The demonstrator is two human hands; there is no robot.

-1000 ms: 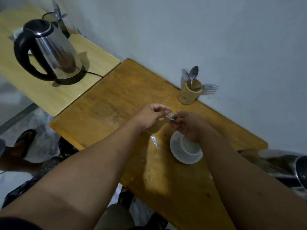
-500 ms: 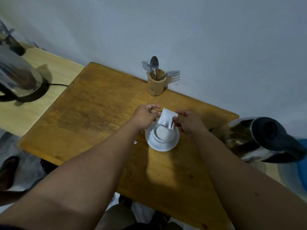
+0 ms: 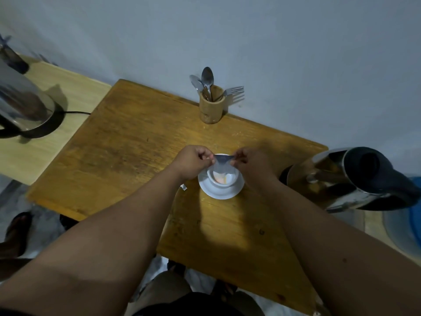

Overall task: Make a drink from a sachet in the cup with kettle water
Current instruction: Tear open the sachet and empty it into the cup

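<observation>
A white cup [image 3: 230,179] stands on a white saucer [image 3: 219,194] in the middle of the brown wooden table [image 3: 127,151]. My left hand [image 3: 193,161] and my right hand [image 3: 248,163] both pinch a pale sachet [image 3: 222,163] directly over the cup, tipped mouth down. Pale orange powder lies inside the cup. One steel kettle [image 3: 348,179] stands at the right of the table. A second kettle [image 3: 21,103] sits on its base at far left.
A wooden holder [image 3: 211,108] with spoons and a fork stands by the wall behind the cup. A small torn scrap [image 3: 184,187] lies left of the saucer. A lighter side table [image 3: 57,92] carries the left kettle and its cord. Feet show on the floor below left.
The view swung right, bringing the right kettle in. The sachet went from upright between my fingers to tipped over the cup, and powder now shows in the cup.
</observation>
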